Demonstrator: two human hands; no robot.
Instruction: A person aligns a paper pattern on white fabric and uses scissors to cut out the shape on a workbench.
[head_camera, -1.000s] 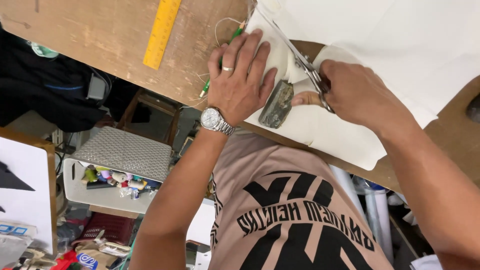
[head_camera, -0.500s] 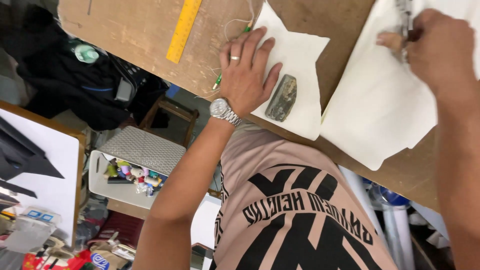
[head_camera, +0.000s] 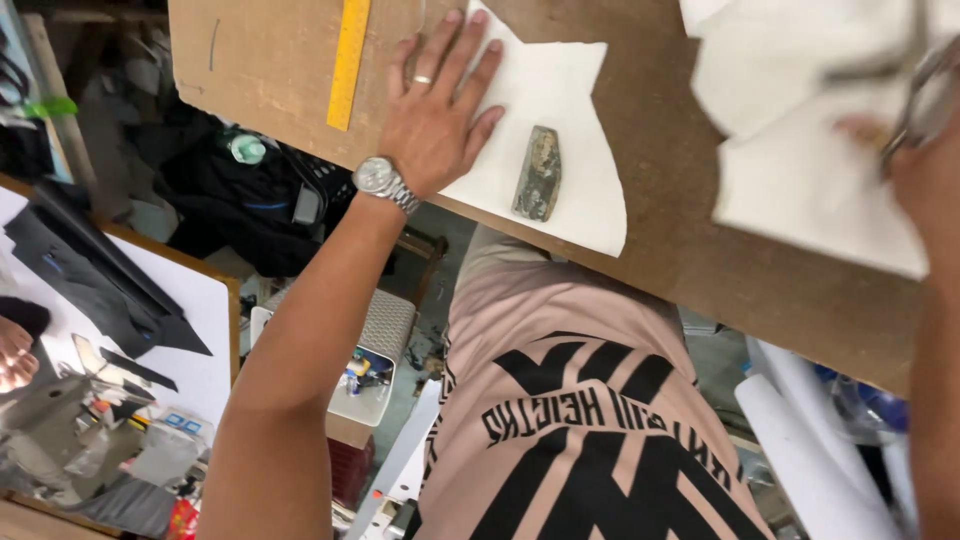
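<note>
- Nearest the person, the brown table (head_camera: 660, 150) carries a small white cut piece (head_camera: 560, 120), which lies by the near edge with one corner hanging slightly over it.
- One dark, oblong weight (head_camera: 539, 172) rests on that piece, close to its near edge.
- The left hand (head_camera: 432, 130) lies flat, palm down. Its fingers are spread and released, pressing the piece's left part and gripping nothing. It wears one wristwatch (head_camera: 380, 178) and one ring (head_camera: 423, 79).
- To the right, the right hand (head_camera: 930, 180) is blurred. Its fingers seem clenched through the handles of one pair of scissors (head_camera: 925, 95), at the edge of the larger white sheet (head_camera: 800, 170).
- Farther back, one yellow ruler (head_camera: 348, 62) lies left of the left hand, not touched by it.
- Count: two white pieces, one weight, one ruler, one pair of scissors.
- Judged from this, the work is at the cutting stage, with one piece pinned down and apart from the sheet under the blades.
- Any further cut calls for the larger sheet to be held steady, since only the scissor hand is on it.
</note>
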